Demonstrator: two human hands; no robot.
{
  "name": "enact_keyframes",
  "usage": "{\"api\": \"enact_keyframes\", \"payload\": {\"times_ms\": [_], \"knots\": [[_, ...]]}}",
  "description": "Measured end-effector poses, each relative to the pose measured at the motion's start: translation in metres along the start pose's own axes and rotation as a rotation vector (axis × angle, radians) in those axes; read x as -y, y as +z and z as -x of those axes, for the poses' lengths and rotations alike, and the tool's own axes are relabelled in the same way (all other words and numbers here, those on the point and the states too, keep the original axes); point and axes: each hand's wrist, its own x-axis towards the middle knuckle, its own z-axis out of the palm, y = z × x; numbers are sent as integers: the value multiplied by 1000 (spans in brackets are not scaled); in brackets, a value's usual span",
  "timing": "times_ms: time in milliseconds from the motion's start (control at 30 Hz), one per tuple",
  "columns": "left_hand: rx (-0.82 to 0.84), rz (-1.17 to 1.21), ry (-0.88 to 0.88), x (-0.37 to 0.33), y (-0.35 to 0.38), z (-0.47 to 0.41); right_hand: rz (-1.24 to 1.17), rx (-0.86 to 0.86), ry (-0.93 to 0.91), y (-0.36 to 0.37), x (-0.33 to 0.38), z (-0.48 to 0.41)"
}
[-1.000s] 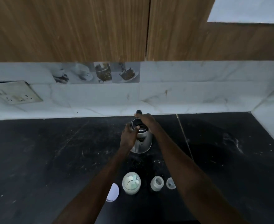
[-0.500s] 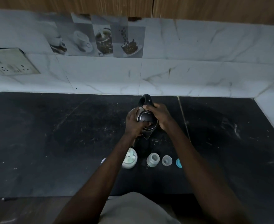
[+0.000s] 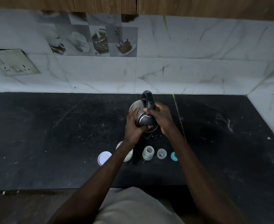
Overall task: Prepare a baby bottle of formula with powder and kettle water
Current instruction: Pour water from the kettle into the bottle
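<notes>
A steel kettle [image 3: 136, 107] with a black handle and lid is tipped toward me above the dark counter [image 3: 52, 135], its spout pointing down near the bottle. My right hand [image 3: 161, 118] grips the black handle. My left hand [image 3: 134, 125] presses against the kettle's side and lid. Below the spout stands the open clear baby bottle [image 3: 148, 153]. Left of it, partly behind my left forearm, is the white formula tub [image 3: 128, 155], with its white lid [image 3: 104, 158] lying flat beside it.
A clear bottle cap [image 3: 161, 153] and a blue ring [image 3: 173, 156] lie right of the bottle. A marble backsplash [image 3: 181, 70] with a socket plate [image 3: 11, 63] rises behind the counter; a side wall closes the right end. The counter's front edge runs near my body.
The kettle has been lifted and tipped further toward me, spout down over the bottle. The view has dropped, showing more of the counter's front edge.
</notes>
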Motion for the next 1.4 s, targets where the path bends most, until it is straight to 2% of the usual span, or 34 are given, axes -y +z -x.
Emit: {"api": "enact_keyframes", "payload": {"times_ms": [767,1400], "knots": [[15,-44,189,14,13,39,34,-2,-129,-23,-2,62],[27,-60,230,15,15,45,148,-20,-172,-30,-13,68]]}}
